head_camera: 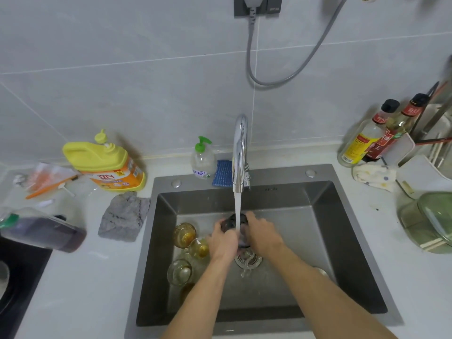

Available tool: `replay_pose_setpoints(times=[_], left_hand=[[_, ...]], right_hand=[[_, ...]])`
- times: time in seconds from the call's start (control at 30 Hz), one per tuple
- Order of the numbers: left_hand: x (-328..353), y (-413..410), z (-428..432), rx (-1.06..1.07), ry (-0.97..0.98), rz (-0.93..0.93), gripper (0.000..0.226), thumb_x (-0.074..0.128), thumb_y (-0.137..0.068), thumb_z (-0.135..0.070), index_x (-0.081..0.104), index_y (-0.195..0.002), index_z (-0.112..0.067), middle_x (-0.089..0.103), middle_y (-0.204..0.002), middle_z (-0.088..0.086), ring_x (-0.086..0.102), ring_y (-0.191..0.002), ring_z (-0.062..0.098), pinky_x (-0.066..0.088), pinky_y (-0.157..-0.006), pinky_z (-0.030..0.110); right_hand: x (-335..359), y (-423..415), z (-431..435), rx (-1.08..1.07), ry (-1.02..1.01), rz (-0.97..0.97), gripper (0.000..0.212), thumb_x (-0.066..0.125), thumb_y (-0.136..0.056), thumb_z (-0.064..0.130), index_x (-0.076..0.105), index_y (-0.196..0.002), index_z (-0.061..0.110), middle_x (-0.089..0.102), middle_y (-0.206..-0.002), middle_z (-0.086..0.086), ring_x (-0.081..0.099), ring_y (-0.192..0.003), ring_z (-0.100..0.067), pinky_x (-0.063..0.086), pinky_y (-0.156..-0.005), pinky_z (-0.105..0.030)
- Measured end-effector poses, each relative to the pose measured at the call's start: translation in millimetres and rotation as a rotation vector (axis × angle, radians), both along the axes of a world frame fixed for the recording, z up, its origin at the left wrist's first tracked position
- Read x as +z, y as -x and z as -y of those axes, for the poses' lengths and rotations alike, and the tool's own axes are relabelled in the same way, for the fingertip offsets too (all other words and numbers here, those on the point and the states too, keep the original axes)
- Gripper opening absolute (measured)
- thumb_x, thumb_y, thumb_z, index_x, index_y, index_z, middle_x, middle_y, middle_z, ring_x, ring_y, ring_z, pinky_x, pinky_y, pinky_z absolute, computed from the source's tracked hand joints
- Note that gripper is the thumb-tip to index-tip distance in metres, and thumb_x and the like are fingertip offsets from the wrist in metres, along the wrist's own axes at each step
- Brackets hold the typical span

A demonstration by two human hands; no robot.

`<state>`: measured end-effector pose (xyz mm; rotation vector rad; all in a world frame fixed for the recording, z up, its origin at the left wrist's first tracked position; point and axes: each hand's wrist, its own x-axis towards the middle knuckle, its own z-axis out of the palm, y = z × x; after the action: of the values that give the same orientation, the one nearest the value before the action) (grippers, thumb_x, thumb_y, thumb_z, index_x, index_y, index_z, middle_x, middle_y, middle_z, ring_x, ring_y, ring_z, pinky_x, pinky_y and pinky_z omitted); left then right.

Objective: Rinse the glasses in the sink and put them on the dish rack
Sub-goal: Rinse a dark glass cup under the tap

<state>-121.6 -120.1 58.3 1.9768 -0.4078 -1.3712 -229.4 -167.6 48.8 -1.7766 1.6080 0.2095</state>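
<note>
Glass (231,222) sat between both sets of fingers, under the stream (237,204) in the sink (342,241). Left hand (223,243) and right hand (263,237) each curled round it, clamping from opposite sides. The grip hid its long axis, so I couldn't tell that. Amber glasses (184,234) lay just left of the left fingers, so that hand looked nearer them.
</note>
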Motion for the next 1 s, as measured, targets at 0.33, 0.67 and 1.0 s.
replay_pose_setpoints(times=[0.33,0.67,1.0], left_hand=[[-3,-3,5,-0.058,0.016,-0.057,0.052,0.039,-0.101,0.010,0.054,-0.140,-0.021,0.069,-0.125,0.018,0.074,-0.097,0.041,0.065,-0.075,0.054],[-43,10,2,-0.031,0.095,-0.010,0.054,0.066,-0.069,-0.032,0.059,-0.121,-0.043,0.060,-0.131,0.008,0.064,-0.115,0.032,0.056,-0.098,0.058],[15,-23,-1,0.024,-0.119,-0.450,0.041,0.046,-0.103,-0.040,0.064,-0.122,-0.008,0.070,-0.116,0.024,0.069,-0.104,0.040,0.062,-0.074,0.047]], right_hand=[[13,7,0,-0.028,-0.082,0.021,0.020,0.058,-0.095,0.023,0.060,-0.111,0.012,0.071,-0.098,-0.016,0.070,-0.088,-0.032,0.057,-0.073,-0.036],[6,4,-20,-0.538,-0.439,0.431,0.026,0.042,-0.101,0.003,0.059,-0.081,0.008,0.057,-0.055,-0.007,0.047,-0.034,-0.010,0.038,-0.037,-0.020],[19,4,-4,-0.285,0.060,0.475,0.034,0.041,-0.109,0.033,0.072,-0.109,0.021,0.068,-0.110,-0.003,0.062,-0.102,-0.019,0.045,-0.087,-0.028]])
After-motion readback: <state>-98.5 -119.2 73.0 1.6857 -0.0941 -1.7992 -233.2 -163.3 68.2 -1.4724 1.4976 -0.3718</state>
